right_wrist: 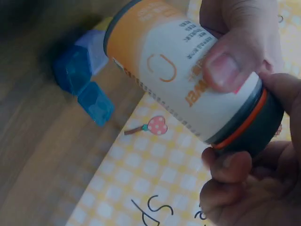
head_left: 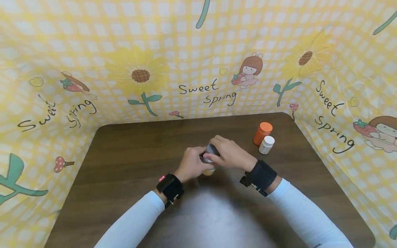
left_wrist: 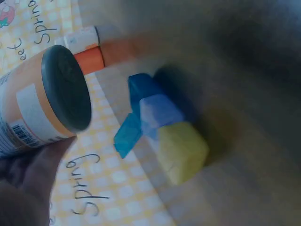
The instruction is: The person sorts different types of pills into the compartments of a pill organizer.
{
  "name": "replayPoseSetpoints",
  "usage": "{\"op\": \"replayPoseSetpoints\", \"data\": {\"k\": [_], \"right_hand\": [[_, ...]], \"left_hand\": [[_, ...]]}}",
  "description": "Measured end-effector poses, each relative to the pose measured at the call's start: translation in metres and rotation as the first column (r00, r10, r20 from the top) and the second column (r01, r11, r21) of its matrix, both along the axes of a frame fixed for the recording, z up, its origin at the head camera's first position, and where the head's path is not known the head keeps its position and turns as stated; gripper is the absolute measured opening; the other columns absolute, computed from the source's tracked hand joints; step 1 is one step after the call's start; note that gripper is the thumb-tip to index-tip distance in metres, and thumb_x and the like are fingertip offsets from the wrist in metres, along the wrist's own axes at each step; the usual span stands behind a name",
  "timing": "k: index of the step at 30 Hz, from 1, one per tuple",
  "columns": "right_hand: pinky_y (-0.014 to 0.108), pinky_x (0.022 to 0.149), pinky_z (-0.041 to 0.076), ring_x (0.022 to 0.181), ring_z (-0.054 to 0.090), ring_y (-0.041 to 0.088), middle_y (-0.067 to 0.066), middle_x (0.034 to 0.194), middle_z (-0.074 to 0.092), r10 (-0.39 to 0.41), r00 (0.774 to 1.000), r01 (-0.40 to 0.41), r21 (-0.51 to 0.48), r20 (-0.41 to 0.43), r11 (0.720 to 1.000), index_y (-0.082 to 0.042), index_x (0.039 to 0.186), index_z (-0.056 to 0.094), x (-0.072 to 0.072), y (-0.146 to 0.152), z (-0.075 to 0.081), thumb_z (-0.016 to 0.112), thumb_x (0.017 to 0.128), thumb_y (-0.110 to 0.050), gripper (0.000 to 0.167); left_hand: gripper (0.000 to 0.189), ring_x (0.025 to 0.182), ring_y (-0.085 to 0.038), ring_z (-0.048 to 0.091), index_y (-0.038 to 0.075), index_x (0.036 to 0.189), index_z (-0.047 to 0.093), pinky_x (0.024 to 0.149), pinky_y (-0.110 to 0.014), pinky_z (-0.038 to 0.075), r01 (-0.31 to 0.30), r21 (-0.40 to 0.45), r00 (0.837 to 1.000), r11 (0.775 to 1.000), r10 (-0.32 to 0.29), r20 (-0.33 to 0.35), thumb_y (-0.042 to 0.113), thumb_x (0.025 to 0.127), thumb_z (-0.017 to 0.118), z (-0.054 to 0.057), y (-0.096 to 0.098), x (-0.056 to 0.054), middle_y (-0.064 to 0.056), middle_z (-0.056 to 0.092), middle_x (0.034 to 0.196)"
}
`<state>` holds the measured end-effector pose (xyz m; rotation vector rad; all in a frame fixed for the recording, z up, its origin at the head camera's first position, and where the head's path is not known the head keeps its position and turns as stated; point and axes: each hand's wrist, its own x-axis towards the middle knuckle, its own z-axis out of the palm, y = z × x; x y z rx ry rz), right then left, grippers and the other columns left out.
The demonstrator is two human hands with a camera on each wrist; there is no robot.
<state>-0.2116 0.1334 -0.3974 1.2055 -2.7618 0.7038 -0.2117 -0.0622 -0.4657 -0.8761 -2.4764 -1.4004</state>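
The bottle (right_wrist: 162, 87) lies clasped in the left hand (head_left: 192, 163), right hand (head_left: 231, 153) pinching its cap (right_wrist: 261, 129).

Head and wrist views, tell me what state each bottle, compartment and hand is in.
Held bottle: between both hands
Dark cap: on; tightness unclear
Left hand: holding the bottle's body
Right hand: gripping the cap
Orange bottle: upright, capped
White bottle: upright, capped
Blue compartment: lid open
Lilac compartment: looks closed
Yellow compartment: looks closed
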Motion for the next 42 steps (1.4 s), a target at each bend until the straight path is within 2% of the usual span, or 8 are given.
{"op": "replayPoseSetpoints", "data": {"k": [7, 14, 17, 22, 25, 29, 37, 42], "right_hand": [[0.050, 0.103, 0.045, 0.128, 0.052, 0.026, 0.008, 0.145, 0.053, 0.214, 0.967, -0.212, -0.032, 0.136, 0.977, -0.012, 0.139, 0.059, 0.015, 0.007, 0.018, 0.073, 0.094, -0.009, 0.047], [0.023, 0.054, 0.044, 0.066, 0.053, 0.011, 0.003, 0.093, 0.061, -0.034, 0.998, 0.042, 0.166, -0.049, 0.985, -0.004, 0.114, 0.068, 0.024, 0.002, 0.013, 0.068, 0.094, -0.056, 0.055], [0.025, 0.068, 0.050, 0.082, 0.058, 0.013, 0.002, 0.103, 0.062, 0.049, 0.997, -0.056, 0.113, 0.061, 0.992, -0.007, 0.117, 0.068, 0.022, 0.003, 0.011, 0.076, 0.094, -0.031, 0.035], [0.044, 0.094, 0.048, 0.119, 0.052, 0.025, 0.008, 0.143, 0.052, 0.089, 0.988, -0.096, 0.057, 0.125, 0.994, -0.015, 0.147, 0.051, 0.021, 0.006, 0.017, 0.077, 0.093, -0.033, 0.063], [0.035, 0.076, 0.052, 0.098, 0.059, 0.019, 0.009, 0.122, 0.062, 0.014, 0.999, -0.020, 0.113, 0.053, 0.993, -0.008, 0.138, 0.057, 0.020, 0.004, 0.016, 0.070, 0.094, -0.053, 0.065], [0.024, 0.057, 0.046, 0.074, 0.057, 0.013, 0.001, 0.093, 0.062, 0.009, 0.998, -0.016, 0.106, 0.067, 0.994, -0.005, 0.113, 0.068, 0.017, 0.002, 0.011, 0.072, 0.095, -0.044, 0.043], [0.030, 0.073, 0.056, 0.089, 0.061, 0.013, -0.004, 0.106, 0.061, 0.146, 0.977, -0.131, -0.100, 0.156, 0.986, -0.013, 0.117, 0.063, 0.011, 0.016, 0.015, 0.077, 0.081, -0.013, 0.039], [0.032, 0.075, 0.056, 0.084, 0.063, 0.011, -0.005, 0.092, 0.062, 0.032, 0.977, 0.007, -0.186, 0.209, 0.983, -0.013, 0.105, 0.055, 0.009, 0.041, 0.016, 0.088, 0.080, -0.014, 0.041]], "left_hand": [[0.028, 0.077, -0.007, 0.070, 0.006, 0.095, 0.075, 0.064, -0.024, 0.057, 0.077, 0.053, 0.997, 0.996, -0.078, 0.018, 0.020, 0.077, 0.091, -0.008, -0.006, 0.012, -0.002, 0.075, 0.088], [0.035, 0.084, -0.007, 0.072, 0.007, 0.105, 0.076, 0.070, -0.024, 0.059, 0.126, 0.022, 0.992, 0.992, -0.126, -0.006, 0.023, 0.078, 0.092, -0.008, -0.006, 0.019, 0.000, 0.076, 0.095], [0.033, 0.082, -0.008, 0.071, 0.006, 0.102, 0.076, 0.069, -0.023, 0.058, 0.116, -0.002, 0.993, 0.993, -0.116, -0.016, 0.022, 0.077, 0.091, -0.009, -0.007, 0.019, -0.001, 0.075, 0.093], [0.035, 0.084, -0.009, 0.072, 0.005, 0.105, 0.075, 0.070, -0.022, 0.058, 0.113, -0.027, 0.994, 0.993, -0.113, -0.006, 0.024, 0.080, 0.090, -0.007, -0.010, 0.018, -0.002, 0.076, 0.095], [0.034, 0.084, -0.007, 0.071, 0.007, 0.107, 0.076, 0.070, -0.023, 0.058, 0.128, -0.014, 0.992, 0.992, -0.127, 0.028, 0.023, 0.081, 0.090, -0.007, -0.010, 0.018, 0.001, 0.076, 0.096], [0.032, 0.082, -0.005, 0.070, 0.010, 0.104, 0.076, 0.068, -0.023, 0.058, 0.136, -0.018, 0.989, 0.991, -0.135, 0.056, 0.023, 0.079, 0.091, -0.008, -0.010, 0.019, 0.004, 0.074, 0.094], [0.032, 0.082, -0.006, 0.068, 0.010, 0.102, 0.075, 0.070, -0.025, 0.058, 0.164, -0.022, 0.985, 0.986, -0.163, 0.059, 0.024, 0.078, 0.091, -0.005, -0.012, 0.017, 0.004, 0.073, 0.093], [0.046, 0.089, -0.006, 0.070, 0.009, 0.117, 0.075, 0.073, -0.025, 0.059, 0.154, -0.004, 0.982, 0.988, -0.153, 0.114, 0.027, 0.078, 0.092, -0.004, -0.018, 0.016, 0.003, 0.075, 0.103]]}}
